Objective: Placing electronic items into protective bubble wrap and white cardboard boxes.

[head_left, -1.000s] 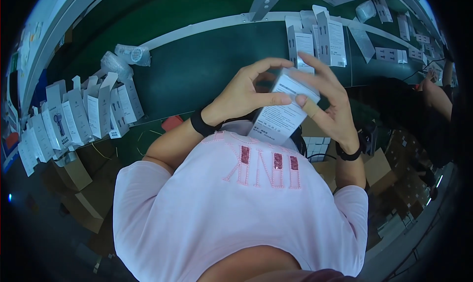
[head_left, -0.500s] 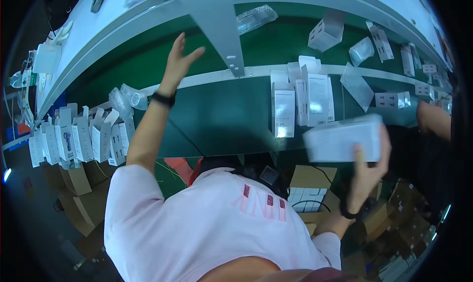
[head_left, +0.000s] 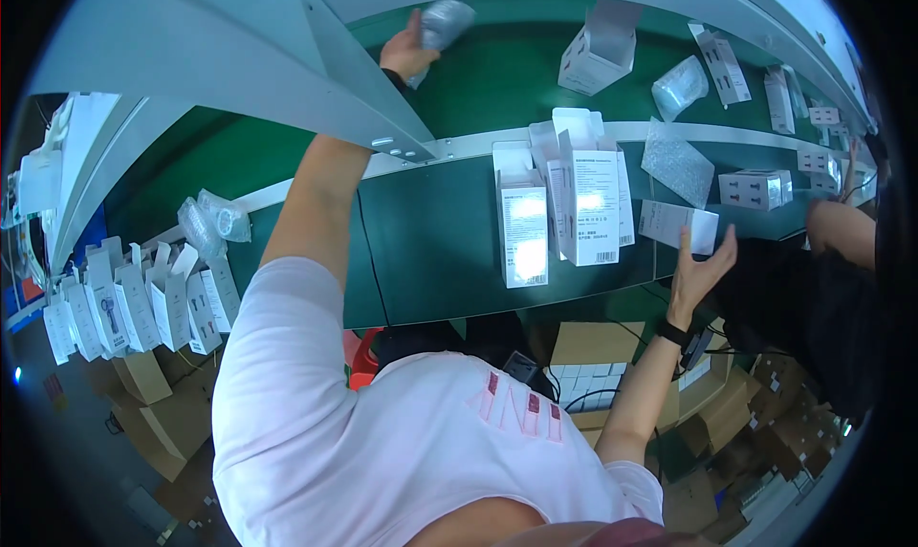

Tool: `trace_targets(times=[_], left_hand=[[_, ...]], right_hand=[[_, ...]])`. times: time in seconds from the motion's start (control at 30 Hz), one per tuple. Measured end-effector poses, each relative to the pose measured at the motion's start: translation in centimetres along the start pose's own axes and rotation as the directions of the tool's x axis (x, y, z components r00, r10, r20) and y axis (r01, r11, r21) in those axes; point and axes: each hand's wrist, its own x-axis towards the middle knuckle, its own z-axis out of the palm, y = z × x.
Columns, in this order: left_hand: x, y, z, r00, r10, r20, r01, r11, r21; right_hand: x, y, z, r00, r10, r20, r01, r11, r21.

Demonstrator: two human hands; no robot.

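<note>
At the far side of the green table, beyond the metal post, my left hand (head_left: 409,54) grips a clear bubble-wrap bundle (head_left: 446,23), blurred by motion. Its contents cannot be made out. A white printed carton (head_left: 667,224) lies on its side near the table's front edge at the right. My right hand (head_left: 703,272) is beside it, fingers apart, with the thumb in front of the carton's near end. Left of that carton stand several upright white cartons (head_left: 592,207), some with raised flaps. A flat bubble-wrap sheet (head_left: 677,163) lies behind it.
A metal post (head_left: 316,78) slants over my left forearm. Several open cartons (head_left: 134,303) line the left edge, beside bubble-wrap rolls (head_left: 203,224). An open carton (head_left: 601,54) and another wrapped bundle (head_left: 681,86) are at the back right. A co-worker's arm (head_left: 841,229) is at the right.
My left hand has reached farther forward and taken hold of the bubble-wrap bundle. My right hand has lowered the white carton onto the table, and its fingers have spread.
</note>
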Motion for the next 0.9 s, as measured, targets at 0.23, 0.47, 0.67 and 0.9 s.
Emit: trace_targets(times=[0.23, 0.47, 0.67, 0.9], left_hand=[[-16.1, -5.2, -10.9, 0.944, -0.302, -0.132, -0.091, 0.146, -0.985], [-31.0, -1.8, -20.1, 0.962, -0.274, 0.005, -0.113, -0.410, -0.905], [-36.6, -1.0, -20.5, 0.856, -0.484, -0.182, -0.205, 0.005, -0.979], [-37.4, -2.6, -22.3, 0.894, -0.411, 0.180, -0.094, -0.563, -0.821]], right_hand=[[7.4, -16.4, 0.7, 0.933, -0.075, 0.352, -0.053, 0.939, 0.341], [13.1, -15.0, 19.9, 0.782, -0.295, 0.548, 0.381, 0.923, -0.047], [9.5, -18.4, 3.6, 0.968, -0.208, 0.140, 0.205, 0.978, 0.036], [-5.1, -28.3, -8.8, 0.645, -0.248, 0.723, 0.012, 0.949, 0.314]])
